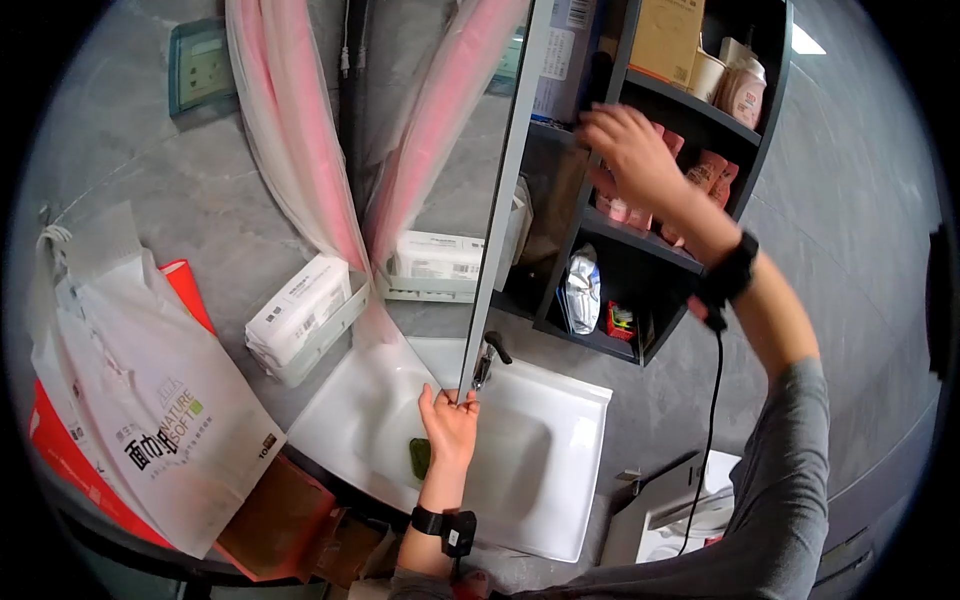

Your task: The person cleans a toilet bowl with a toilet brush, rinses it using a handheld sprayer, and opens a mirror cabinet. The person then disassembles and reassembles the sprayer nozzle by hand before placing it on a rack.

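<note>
My left hand point(450, 430) is at the lower corner of the open mirror door point(440, 160), thumb on the mirror side and fingers curled around the edge. My right hand point(635, 155) is raised in front of the dark shelf unit point(690, 100), fingers stretched out and slightly blurred, with nothing visible in them. Its fingertips are near a blue-and-white box point(560, 70) in the upper compartment. Behind the hand and wrist stand several pink pouches point(705, 170), partly hidden. Each wrist wears a black band.
Below is a white washbasin point(585, 430) with a dark faucet point(490, 355) and a green item point(419, 458). A tissue pack point(300, 310) sits in a wall holder at left, near a pink curtain point(300, 120) and a white plastic bag point(160, 400). A black cable point(712, 430) hangs at right.
</note>
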Available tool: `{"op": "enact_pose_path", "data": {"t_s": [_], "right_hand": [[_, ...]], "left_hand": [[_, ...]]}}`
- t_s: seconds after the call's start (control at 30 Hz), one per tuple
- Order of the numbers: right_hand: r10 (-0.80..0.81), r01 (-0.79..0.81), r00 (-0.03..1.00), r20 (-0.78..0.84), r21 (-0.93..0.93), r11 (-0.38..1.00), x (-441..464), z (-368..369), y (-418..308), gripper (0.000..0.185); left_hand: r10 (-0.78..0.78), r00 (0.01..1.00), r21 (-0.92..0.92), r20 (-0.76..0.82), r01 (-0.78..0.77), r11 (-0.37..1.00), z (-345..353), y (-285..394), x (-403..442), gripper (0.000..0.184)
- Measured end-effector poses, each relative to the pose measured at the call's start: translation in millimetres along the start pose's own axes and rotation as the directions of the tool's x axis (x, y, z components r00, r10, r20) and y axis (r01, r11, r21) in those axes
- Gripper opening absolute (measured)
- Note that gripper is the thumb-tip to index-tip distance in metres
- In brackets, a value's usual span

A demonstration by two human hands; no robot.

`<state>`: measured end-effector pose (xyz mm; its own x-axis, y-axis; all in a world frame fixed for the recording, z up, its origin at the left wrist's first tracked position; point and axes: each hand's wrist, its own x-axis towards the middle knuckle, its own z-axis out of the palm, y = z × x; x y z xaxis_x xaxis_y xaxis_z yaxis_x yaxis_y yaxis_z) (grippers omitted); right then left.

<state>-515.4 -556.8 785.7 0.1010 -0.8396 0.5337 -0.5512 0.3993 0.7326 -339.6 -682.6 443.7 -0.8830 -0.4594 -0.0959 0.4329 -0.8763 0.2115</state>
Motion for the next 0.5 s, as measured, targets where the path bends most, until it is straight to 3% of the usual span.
{"op": "enact_pose_path", "data": {"t_s": [0.03,0.07,0.1,0.13,0.2,0.23,0.3,0.4,0.43,0.5], "right_hand": [[-0.029,0.029,1.0,-0.005,-0.118,0.993,15,5,11,0.038],[0.045,-0.024,0.986,0.159,-0.13,0.991,31,7,17,0.038],[0.043,0.006,0.983,0.18,-0.259,0.966,43,13,22,0.032],[0.052,-0.002,0.982,0.179,-0.265,0.964,57,18,27,0.032],[0.098,0.082,0.875,0.475,-0.345,0.935,80,25,33,0.029],[0.107,0.075,0.875,0.472,-0.352,0.933,86,31,33,0.029],[0.174,0.165,0.742,0.647,-0.428,0.888,91,44,32,0.021],[0.219,0.111,0.781,0.585,-0.474,0.873,91,59,30,0.023],[0.279,0.142,0.695,0.662,-0.508,0.85,94,61,25,0.038],[0.283,0.136,0.691,0.665,-0.505,0.853,93,60,22,0.033]], "left_hand": [[-0.007,1.0,-0.001,0.004,0.007,1.0,-2,0,1,0.043],[-0.014,1.0,-0.001,0.008,0.014,1.0,-3,0,2,0.042],[-0.012,1.0,-0.018,-0.009,0.012,1.0,-2,0,3,0.043],[-0.017,1.0,-0.012,-0.002,0.017,1.0,0,-1,2,0.043],[-0.008,1.0,0.041,-0.021,0.009,0.999,4,0,1,0.045],[-0.011,1.0,0.064,-0.03,0.013,0.998,0,-1,4,0.045],[-0.008,1.0,0.078,-0.006,0.008,0.997,-3,-1,4,0.045],[0.014,1.0,0.084,0.01,-0.015,0.996,-7,-5,6,0.045],[0.01,1.0,0.073,-0.006,-0.009,0.997,-8,-5,7,0.044],[0.006,1.0,0.065,-0.02,-0.004,0.998,-7,-4,8,0.044]]}}
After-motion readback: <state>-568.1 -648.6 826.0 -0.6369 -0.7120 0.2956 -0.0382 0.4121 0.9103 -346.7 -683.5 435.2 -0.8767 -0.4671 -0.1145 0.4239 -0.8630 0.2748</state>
